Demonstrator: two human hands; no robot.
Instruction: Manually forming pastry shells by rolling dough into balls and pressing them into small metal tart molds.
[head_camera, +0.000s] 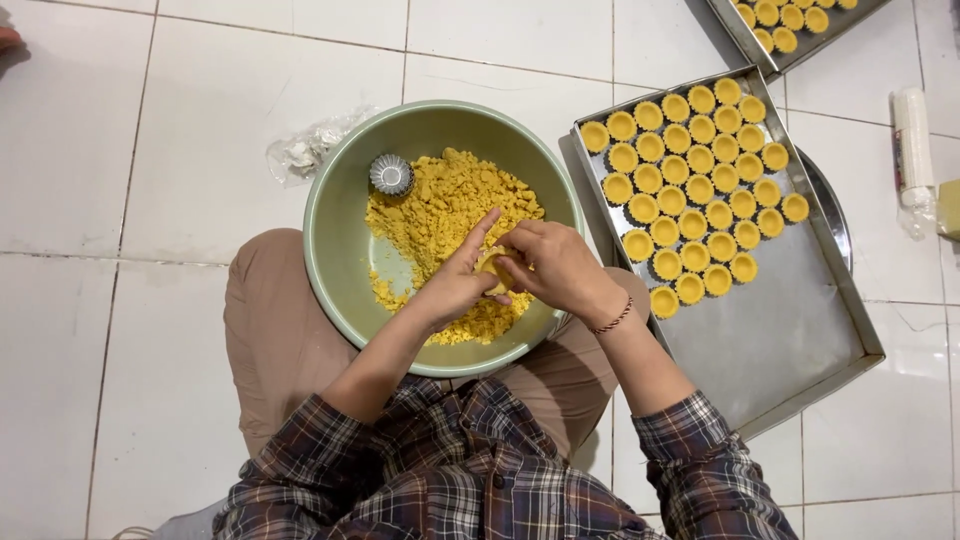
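A person in a plaid shirt sits on a white tiled floor (180, 180) with a green bowl (335, 230) of crumbly yellow dough (445, 205) in the lap. Both hands meet over the bowl's middle — the left hand (455, 285) is partly open, its forefinger stretched upward while thumb and remaining fingers curl round a small dough-filled tart mould (495, 268). The right hand (555, 265), a beaded bracelet at its wrist, is curled over the same mould, fingers bent and pressing on it from the other side. An empty fluted metal mould (391, 175) rests inside the bowl at the dough's upper left edge. Just beside the bowl, to the person's right, a metal baking tray (790, 330) carries rows of filled tart shells (695, 185) — its nearer half bare. A second tray (760, 45) of shells shows at the top edge.
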